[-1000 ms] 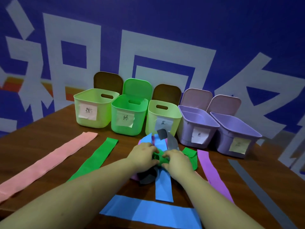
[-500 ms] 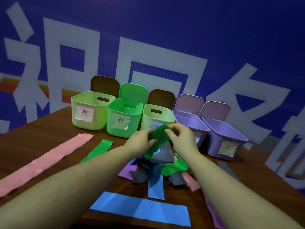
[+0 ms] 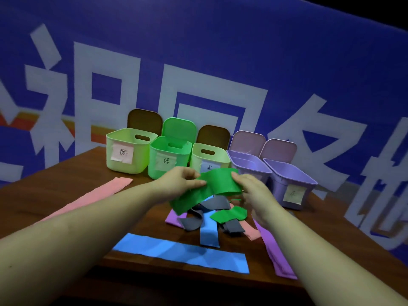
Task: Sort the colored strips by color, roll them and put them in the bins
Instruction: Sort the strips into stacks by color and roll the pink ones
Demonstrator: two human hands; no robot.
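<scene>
A green strip (image 3: 220,182) is held up above the table between both hands. My left hand (image 3: 181,181) pinches its left part and my right hand (image 3: 251,186) grips its right edge. Its lower end hangs down to the left over a heap of strips (image 3: 212,215) in grey, green, blue, pink and purple. Five bins stand in a row behind: a pale green bin (image 3: 127,151), a green bin (image 3: 167,159), another pale green bin (image 3: 209,160) and two purple bins (image 3: 249,165) (image 3: 289,182), each with a paper label.
A long pink strip (image 3: 88,197) lies on the left of the brown table (image 3: 44,191). A wide blue strip (image 3: 181,252) lies across the near edge, a purple strip (image 3: 276,250) at the right. A blue wall with white characters stands behind the bins.
Both hands lifted the green strip from the heap and pulled it apart, so it spreads wider between them. The view shifted.
</scene>
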